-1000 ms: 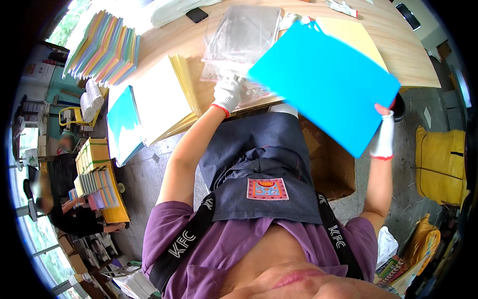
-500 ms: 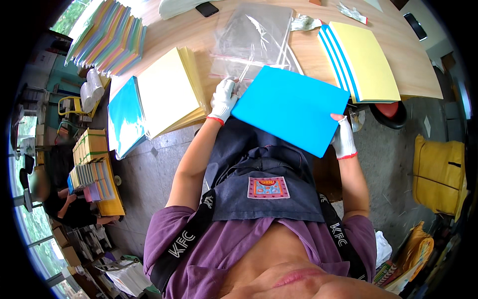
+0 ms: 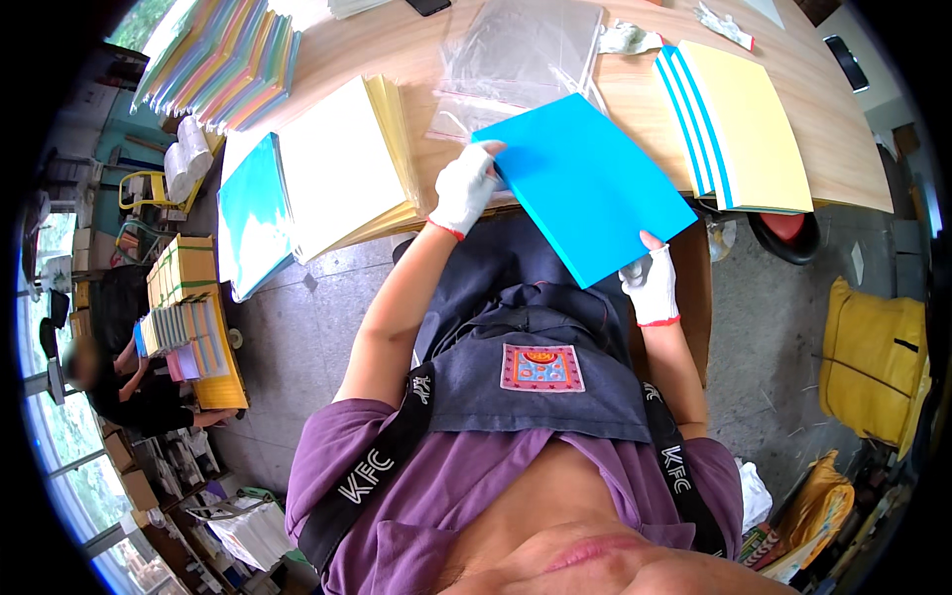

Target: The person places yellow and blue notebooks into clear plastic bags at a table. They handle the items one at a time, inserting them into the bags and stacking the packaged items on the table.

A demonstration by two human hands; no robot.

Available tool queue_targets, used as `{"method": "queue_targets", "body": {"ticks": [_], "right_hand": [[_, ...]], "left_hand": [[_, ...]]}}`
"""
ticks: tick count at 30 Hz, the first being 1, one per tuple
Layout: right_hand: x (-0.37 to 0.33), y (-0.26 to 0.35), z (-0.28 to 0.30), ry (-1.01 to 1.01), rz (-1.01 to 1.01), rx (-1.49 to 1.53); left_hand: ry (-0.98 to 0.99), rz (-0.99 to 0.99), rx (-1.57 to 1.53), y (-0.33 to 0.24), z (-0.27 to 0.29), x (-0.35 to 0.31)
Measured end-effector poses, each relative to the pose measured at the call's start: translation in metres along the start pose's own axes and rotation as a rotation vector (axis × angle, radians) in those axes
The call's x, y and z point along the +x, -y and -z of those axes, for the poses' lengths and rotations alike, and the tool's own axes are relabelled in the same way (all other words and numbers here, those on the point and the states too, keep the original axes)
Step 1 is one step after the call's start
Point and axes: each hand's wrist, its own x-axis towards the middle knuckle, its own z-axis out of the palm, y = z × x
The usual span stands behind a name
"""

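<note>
A workshop for paper goods: a coloured stack (image 3: 223, 69) stands along the work surface's (image 3: 635, 109) left edge, a yellow stack (image 3: 749, 124) at its near edge toward the right corner, clear bags (image 3: 526, 45) and spare gloves (image 3: 727, 25) farther back. Past the left edge, a co-worker (image 3: 139, 399) is beside a cart (image 3: 230, 362) with strapped bundles (image 3: 178, 270).

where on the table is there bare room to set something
One bare patch lies between the multicoloured stack and the clear plastic bags; another between those bags and the yellow-topped stack, nearer than the loose glove. The near edge is crowded: white-and-yellow stack at left, then the blue rectangle held by the left hand and right hand.
</note>
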Motion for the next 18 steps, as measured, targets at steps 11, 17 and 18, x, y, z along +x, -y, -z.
{"method": "queue_targets", "body": {"ticks": [11,17,18], "right_hand": [[-0.011,-0.015,-0.044,-0.062,0.129,0.000],[-0.010,-0.037,-0.049,-0.035,0.151,-0.026],[-0.009,-0.049,-0.046,0.028,0.129,-0.033]], "left_hand": [[-0.408,0.899,-1.946,-0.024,-0.115,-0.034],[0.042,0.826,-0.999,-0.068,-0.087,-0.092],[0.129,0.850,-0.934,-0.067,-0.086,-0.108]]}}
